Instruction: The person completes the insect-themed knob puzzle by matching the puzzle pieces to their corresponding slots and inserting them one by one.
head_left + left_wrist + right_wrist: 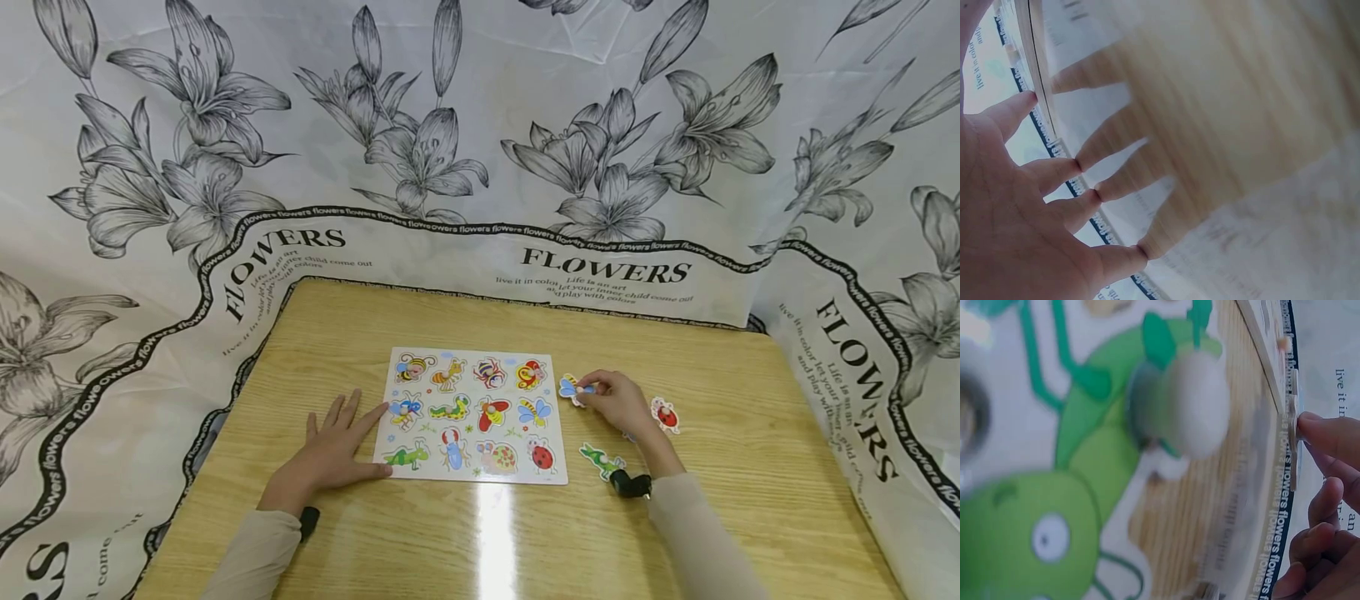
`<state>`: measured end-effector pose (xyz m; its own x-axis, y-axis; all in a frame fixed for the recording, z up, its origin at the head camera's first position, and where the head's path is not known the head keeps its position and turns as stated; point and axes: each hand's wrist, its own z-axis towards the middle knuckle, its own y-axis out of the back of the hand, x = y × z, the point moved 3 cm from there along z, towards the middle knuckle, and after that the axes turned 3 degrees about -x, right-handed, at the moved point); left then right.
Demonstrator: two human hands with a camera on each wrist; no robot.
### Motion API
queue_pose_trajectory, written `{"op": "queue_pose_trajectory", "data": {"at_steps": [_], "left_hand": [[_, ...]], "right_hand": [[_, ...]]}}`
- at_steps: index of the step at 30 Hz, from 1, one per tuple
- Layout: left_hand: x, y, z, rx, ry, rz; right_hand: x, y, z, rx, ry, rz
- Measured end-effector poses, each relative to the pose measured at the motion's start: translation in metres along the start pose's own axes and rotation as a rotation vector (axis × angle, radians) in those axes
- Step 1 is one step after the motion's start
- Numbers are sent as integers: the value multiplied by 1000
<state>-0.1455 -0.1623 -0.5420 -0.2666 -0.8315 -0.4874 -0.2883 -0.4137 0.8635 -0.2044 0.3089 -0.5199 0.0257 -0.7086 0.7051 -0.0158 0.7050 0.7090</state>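
Note:
A white insect peg puzzle board [474, 353] lies flat on the table, its pictures in rows. My left hand [330, 454] rests on the table with fingers spread, index finger and thumb tips at the board's left edge. In the left wrist view the fingertips of that hand [1041, 206] press on the wood. Just off the board's right edge, my right hand [618, 408] pinches a blue-winged insect puzzle piece [567, 389]. The right wrist view shows this piece [1294, 450] edge-on between thumb and fingers.
A green grasshopper piece [596, 457] with a white knob [1200, 406] lies by the right wrist. A red ladybug piece [664, 414] sits farther right. Another bluish piece [628, 437] is mostly hidden under the right hand. Flower-printed cloth [450, 167] surrounds the wooden table [420, 550].

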Motion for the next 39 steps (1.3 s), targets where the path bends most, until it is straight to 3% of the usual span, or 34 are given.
{"op": "queue_pose_trajectory", "data": {"at_steps": [17, 39], "left_hand": [[-2, 2, -1, 1, -5, -3], [-1, 1, 0, 1, 7, 8]], "right_hand": [[37, -27, -13, 77, 27, 27], [49, -49, -14, 120, 73, -8]]}}
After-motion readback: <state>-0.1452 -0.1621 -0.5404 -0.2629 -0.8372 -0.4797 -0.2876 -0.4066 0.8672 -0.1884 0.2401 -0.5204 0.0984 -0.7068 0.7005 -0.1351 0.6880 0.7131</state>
